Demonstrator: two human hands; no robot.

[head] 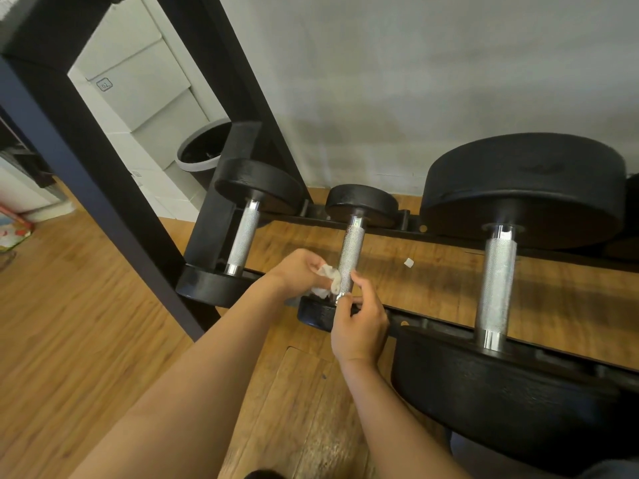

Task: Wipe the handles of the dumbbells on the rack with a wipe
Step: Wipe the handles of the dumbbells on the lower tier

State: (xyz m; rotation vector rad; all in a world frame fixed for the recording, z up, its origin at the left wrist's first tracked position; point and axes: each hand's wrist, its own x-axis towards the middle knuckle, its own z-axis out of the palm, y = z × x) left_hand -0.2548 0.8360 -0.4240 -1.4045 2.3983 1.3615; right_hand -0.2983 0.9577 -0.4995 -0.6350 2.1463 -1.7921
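Observation:
Three black dumbbells with knurled silver handles lie across the low black rack [446,235]. My left hand [297,271] grips a crumpled white wipe [327,280] against the left side of the middle dumbbell's handle [351,257], near its lower end. My right hand [359,326] sits just below, its fingers curled around the bottom of that same handle. A small dumbbell's handle [243,236] is to the left, and the large dumbbell's handle [496,285] is to the right, both untouched.
A thick black frame post [114,188] slants down on the left. A grey bin [202,150] stands behind it by the white wall. Wooden floor shows under the rack, with a small white scrap [409,262] lying on it.

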